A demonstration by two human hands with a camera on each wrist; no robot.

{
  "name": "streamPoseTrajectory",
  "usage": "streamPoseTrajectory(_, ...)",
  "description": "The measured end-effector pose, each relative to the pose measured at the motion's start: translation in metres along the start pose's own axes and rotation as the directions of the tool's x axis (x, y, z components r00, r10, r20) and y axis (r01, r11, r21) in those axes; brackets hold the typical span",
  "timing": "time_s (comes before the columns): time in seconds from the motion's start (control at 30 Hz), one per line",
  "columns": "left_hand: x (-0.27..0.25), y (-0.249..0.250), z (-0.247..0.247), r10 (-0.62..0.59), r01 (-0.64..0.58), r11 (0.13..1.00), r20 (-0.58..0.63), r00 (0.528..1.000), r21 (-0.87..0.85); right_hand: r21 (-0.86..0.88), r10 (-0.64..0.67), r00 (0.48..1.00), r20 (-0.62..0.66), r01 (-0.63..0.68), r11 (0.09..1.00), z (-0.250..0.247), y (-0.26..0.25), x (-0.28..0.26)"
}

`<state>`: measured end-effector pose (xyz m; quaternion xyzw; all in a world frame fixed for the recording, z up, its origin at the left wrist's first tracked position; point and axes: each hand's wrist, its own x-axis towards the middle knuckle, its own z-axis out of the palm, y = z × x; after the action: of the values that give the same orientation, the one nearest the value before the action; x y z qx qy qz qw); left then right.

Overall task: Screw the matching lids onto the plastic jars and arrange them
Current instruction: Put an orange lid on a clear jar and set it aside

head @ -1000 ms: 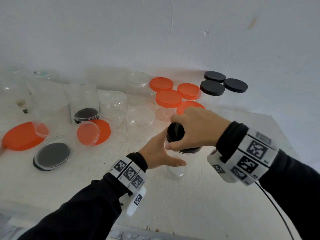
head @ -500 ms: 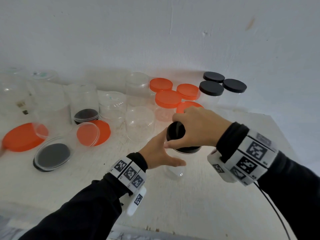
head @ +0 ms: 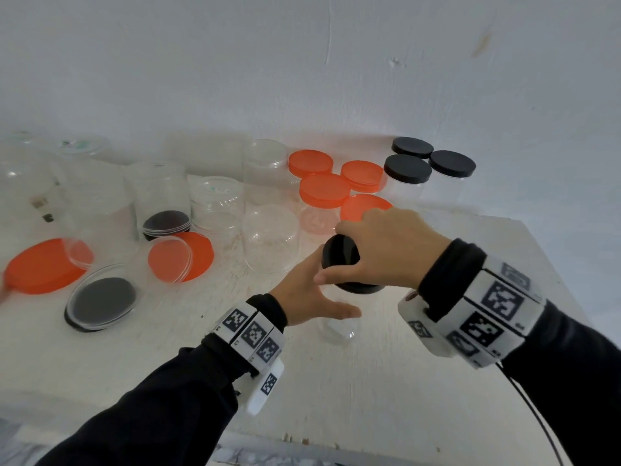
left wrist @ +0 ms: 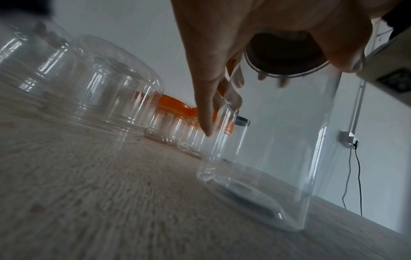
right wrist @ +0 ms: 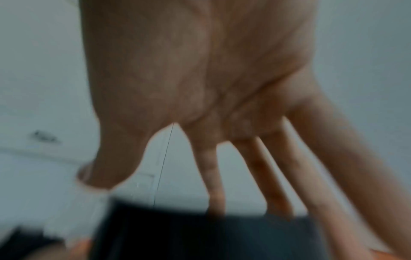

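A clear plastic jar stands upright on the white table near the front middle. My left hand grips its side, thumb in front and fingers behind. On the jar's mouth sits a black lid, which my right hand grips from above with curled fingers and thumb. In the left wrist view the jar rises close by, with the black lid at its top and my fingers seen through its wall. The right wrist view is blurred; my fingers reach down onto the dark lid.
Several orange-lidded jars and three black-lidded jars stand at the back right by the wall. Open clear jars fill the back left. Loose orange lids and a black lid lie at the left. The table's edge runs behind my right wrist.
My right hand has shifted very slightly on the black lid. The jar and my left hand stay in place.
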<state>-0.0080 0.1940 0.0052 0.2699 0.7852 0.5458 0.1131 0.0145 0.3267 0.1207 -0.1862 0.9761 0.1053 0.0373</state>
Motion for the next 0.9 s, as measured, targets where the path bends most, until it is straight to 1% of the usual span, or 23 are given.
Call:
streamPoseTrajectory(0.03,0.000,0.000,0.000,-0.004,0.004,1.000,0.000,1.000,0.003,0.052,-0.035,0.994,0.102,0.029,0.998,-0.003,0.004,-0.002)
streamPoseTrajectory(0.07,0.000,-0.001,0.001,-0.006,0.007,1.000,-0.005,1.000,0.009,0.147,-0.095,0.973,0.210,0.064,0.987,-0.007,0.008,-0.004)
streamPoseTrajectory(0.1,0.000,-0.001,0.001,-0.004,0.004,1.000,-0.010,1.000,0.023,0.235,-0.170,0.947,0.272,0.106,0.966,-0.011,0.011,-0.006)
streamPoseTrajectory(0.13,0.000,-0.002,0.001,0.000,0.001,0.999,-0.011,1.000,0.036,0.277,-0.232,0.930,0.285,0.152,0.949,-0.015,0.013,-0.007)
streamPoseTrajectory(0.17,0.000,-0.002,0.001,-0.003,0.003,0.999,-0.009,1.000,0.047,0.275,-0.258,0.928,0.268,0.183,0.944,-0.015,0.015,-0.006)
streamPoseTrajectory(0.2,0.000,-0.001,0.001,-0.009,0.010,0.998,-0.010,1.000,0.054,0.258,-0.246,0.941,0.230,0.185,0.948,-0.013,0.015,-0.004)
streamPoseTrajectory(0.3,0.000,0.001,0.000,-0.011,0.012,0.999,-0.022,1.000,0.048,0.183,-0.107,0.992,0.070,0.092,0.979,-0.006,0.008,0.000)
streamPoseTrajectory(0.37,0.000,0.002,0.000,-0.017,0.017,0.999,-0.012,1.000,0.033,0.119,-0.038,0.999,-0.010,0.039,0.992,-0.002,0.001,0.002)
streamPoseTrajectory(0.4,-0.001,0.003,0.000,-0.018,0.019,1.000,-0.007,1.000,0.026,0.098,-0.022,1.000,-0.016,0.024,0.995,-0.001,0.000,0.002)
streamPoseTrajectory(0.43,-0.001,0.002,0.000,-0.021,0.021,1.000,-0.005,1.000,0.019,0.096,-0.021,1.000,0.012,0.020,0.995,-0.001,0.002,0.002)
streamPoseTrajectory(0.47,-0.001,0.002,0.000,-0.021,0.021,1.000,-0.008,1.000,0.015,0.116,-0.040,0.996,0.079,0.031,0.993,-0.004,0.004,0.000)
streamPoseTrajectory(0.53,-0.001,0.001,0.001,-0.015,0.016,0.999,-0.022,1.000,0.033,0.200,-0.150,0.963,0.223,0.105,0.974,-0.010,0.012,-0.003)
streamPoseTrajectory(0.57,-0.001,0.002,0.001,-0.010,0.011,0.999,-0.023,1.000,0.051,0.237,-0.208,0.945,0.253,0.148,0.960,-0.013,0.015,-0.003)
streamPoseTrajectory(0.6,-0.001,0.002,0.001,-0.008,0.010,0.998,-0.021,1.000,0.062,0.258,-0.242,0.938,0.249,0.177,0.950,-0.013,0.016,-0.003)
streamPoseTrajectory(0.63,-0.002,0.003,0.001,-0.010,0.012,0.998,-0.020,1.000,0.066,0.257,-0.241,0.946,0.216,0.183,0.949,-0.012,0.016,-0.002)
streamPoseTrajectory(0.73,-0.002,0.004,0.000,-0.019,0.020,0.999,-0.020,1.000,0.047,0.167,-0.120,0.990,0.069,0.107,0.980,-0.006,0.008,0.001)
streamPoseTrajectory(0.8,-0.002,0.005,0.000,-0.026,0.026,0.999,-0.012,1.000,0.042,0.102,-0.057,0.998,0.006,0.056,0.993,-0.004,0.003,0.002)
streamPoseTrajectory(0.83,-0.002,0.005,0.000,-0.027,0.027,0.999,-0.009,1.000,0.044,0.077,-0.051,0.999,-0.001,0.050,0.996,-0.004,0.002,0.002)
streamPoseTrajectory(0.87,-0.002,0.005,0.000,-0.029,0.029,0.999,-0.010,1.000,0.046,0.069,-0.058,0.998,0.021,0.056,0.996,-0.005,0.003,0.001)
streamPoseTrajectory(0.9,-0.002,0.005,0.000,-0.028,0.029,0.999,-0.014,1.000,0.046,0.088,-0.077,0.994,0.076,0.070,0.994,-0.006,0.006,-0.001)
